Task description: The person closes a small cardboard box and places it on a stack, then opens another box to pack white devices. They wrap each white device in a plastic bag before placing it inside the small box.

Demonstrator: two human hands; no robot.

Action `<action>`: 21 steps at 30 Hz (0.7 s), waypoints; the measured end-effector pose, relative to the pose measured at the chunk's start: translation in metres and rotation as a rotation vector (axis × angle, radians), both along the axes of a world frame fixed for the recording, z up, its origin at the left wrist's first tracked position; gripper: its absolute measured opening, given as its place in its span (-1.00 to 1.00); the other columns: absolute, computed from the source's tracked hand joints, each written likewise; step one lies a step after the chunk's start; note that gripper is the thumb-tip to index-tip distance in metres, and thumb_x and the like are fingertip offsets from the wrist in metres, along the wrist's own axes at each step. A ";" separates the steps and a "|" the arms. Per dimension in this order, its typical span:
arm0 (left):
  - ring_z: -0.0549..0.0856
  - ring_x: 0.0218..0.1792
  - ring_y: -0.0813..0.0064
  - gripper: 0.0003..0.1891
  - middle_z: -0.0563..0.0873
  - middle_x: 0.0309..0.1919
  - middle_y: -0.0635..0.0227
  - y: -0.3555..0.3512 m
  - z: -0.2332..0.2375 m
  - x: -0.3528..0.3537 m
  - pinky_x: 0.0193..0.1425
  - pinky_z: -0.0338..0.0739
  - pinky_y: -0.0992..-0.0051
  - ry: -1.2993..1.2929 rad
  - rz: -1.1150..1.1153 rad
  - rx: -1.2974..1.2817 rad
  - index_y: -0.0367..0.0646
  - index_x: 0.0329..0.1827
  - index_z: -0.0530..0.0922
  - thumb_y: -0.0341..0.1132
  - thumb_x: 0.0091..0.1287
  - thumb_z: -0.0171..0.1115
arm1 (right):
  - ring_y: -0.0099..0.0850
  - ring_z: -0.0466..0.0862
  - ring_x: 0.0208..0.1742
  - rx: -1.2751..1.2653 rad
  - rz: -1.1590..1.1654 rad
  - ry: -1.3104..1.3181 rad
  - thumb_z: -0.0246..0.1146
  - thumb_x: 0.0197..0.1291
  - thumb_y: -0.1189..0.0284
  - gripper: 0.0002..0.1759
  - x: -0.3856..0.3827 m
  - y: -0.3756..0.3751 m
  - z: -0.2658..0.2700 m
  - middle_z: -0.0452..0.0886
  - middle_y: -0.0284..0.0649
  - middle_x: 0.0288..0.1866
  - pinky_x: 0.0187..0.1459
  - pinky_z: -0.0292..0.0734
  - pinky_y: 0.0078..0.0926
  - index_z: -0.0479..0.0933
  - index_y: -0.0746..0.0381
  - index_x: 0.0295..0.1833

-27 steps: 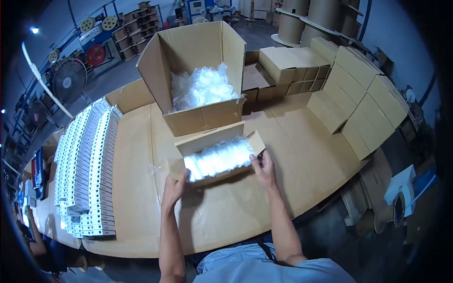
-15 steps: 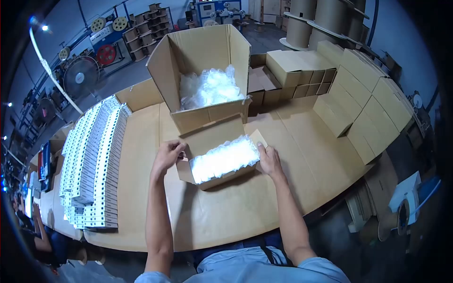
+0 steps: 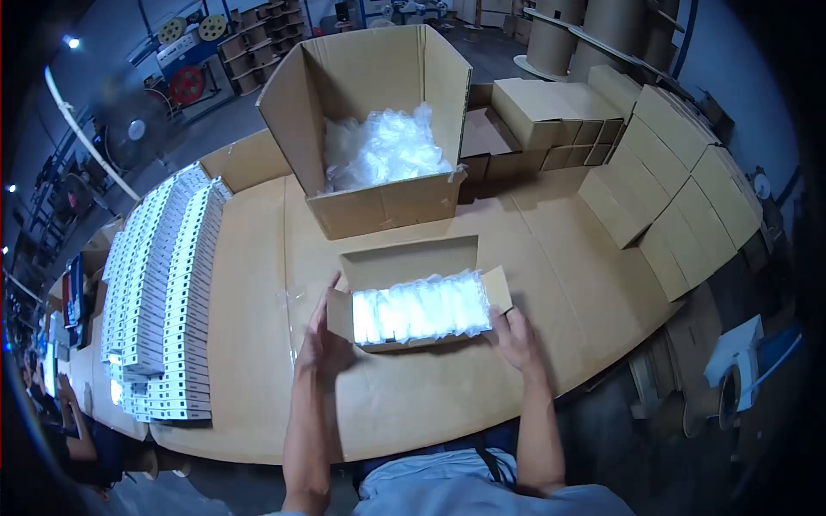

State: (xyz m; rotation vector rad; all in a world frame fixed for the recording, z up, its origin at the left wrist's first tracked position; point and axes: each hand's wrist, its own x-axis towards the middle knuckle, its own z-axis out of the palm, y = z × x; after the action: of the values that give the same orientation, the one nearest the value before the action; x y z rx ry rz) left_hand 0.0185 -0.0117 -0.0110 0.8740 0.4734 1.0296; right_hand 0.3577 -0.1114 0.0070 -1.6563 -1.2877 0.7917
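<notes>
An open cardboard box [image 3: 413, 347] lies in front of me with its long back flap raised. Clear plastic-wrapped items [image 3: 422, 308] fill it in a row. Flat against the box's left end flap rests my left hand [image 3: 320, 331], fingers stretched out and holding nothing. At the opposite end, my right hand [image 3: 516, 340] grips the box near its right flap, thumb on the front side; part of that grip is hidden.
Behind stands a large carton [image 3: 387, 215] of clear plastic wrap. Stacked white small boxes [image 3: 185, 318] line the left. Closed brown boxes [image 3: 671, 206] are piled at the right. A clear plastic scrap [image 3: 294, 314] lies left of my left hand. Another person's arm [image 3: 82, 426] shows far left.
The box has turned to lie straighter before me and shifted slightly right. My left hand went from pinching near the left flap to lying flat against it; my right hand moved right and down.
</notes>
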 end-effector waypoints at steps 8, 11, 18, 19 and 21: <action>0.11 0.66 0.05 0.55 0.06 0.65 -0.09 -0.010 -0.006 0.017 0.72 0.02 0.19 0.946 0.136 0.651 -0.31 0.71 -0.25 0.09 -0.13 0.77 | -0.22 0.42 0.29 0.193 0.550 -0.073 0.81 -0.26 0.15 0.19 0.017 0.054 -0.009 0.37 -0.05 0.26 0.36 0.35 -0.29 0.12 0.25 0.32; 0.11 0.65 -0.03 0.50 0.10 0.61 -0.19 -0.010 0.031 0.028 0.71 0.03 0.16 1.057 0.113 0.674 -0.39 0.68 -0.23 0.08 -0.08 0.74 | -0.25 0.39 0.14 0.166 0.547 -0.204 0.80 -0.28 0.04 0.14 0.011 0.061 0.000 0.31 -0.10 0.07 0.24 0.39 -0.25 0.09 0.19 0.18; 0.29 0.52 -0.29 0.61 0.19 0.45 -0.52 -0.005 0.035 0.041 0.61 0.26 0.16 1.309 0.168 0.681 -0.78 0.53 -0.29 0.28 -0.13 0.69 | -0.20 0.43 0.07 0.121 0.409 -0.284 0.81 -0.38 0.00 0.11 -0.014 0.059 0.011 0.32 -0.13 -0.01 0.17 0.42 -0.18 0.17 0.21 0.10; 0.31 0.51 -0.29 0.62 0.20 0.45 -0.53 -0.005 0.033 0.042 0.60 0.27 0.16 1.311 0.169 0.666 -0.79 0.52 -0.28 0.30 -0.13 0.68 | -0.19 0.42 0.06 0.102 0.398 -0.284 0.81 -0.38 0.00 0.10 -0.016 0.058 0.015 0.32 -0.13 -0.02 0.16 0.41 -0.18 0.18 0.22 0.08; 0.33 0.49 -0.31 0.62 0.23 0.43 -0.54 -0.002 0.032 0.043 0.58 0.30 0.18 1.315 0.178 0.640 -0.81 0.52 -0.25 0.33 -0.15 0.67 | -0.19 0.41 0.05 0.089 0.383 -0.279 0.80 -0.38 0.00 0.08 -0.018 0.058 0.017 0.32 -0.12 -0.03 0.14 0.41 -0.18 0.20 0.23 0.06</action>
State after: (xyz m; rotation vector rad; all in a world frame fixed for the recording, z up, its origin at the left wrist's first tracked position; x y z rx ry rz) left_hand 0.0611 -0.0141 0.0206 2.1041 1.3667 0.6293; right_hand 0.3393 -0.0532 0.0241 -1.5063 -1.8463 0.7268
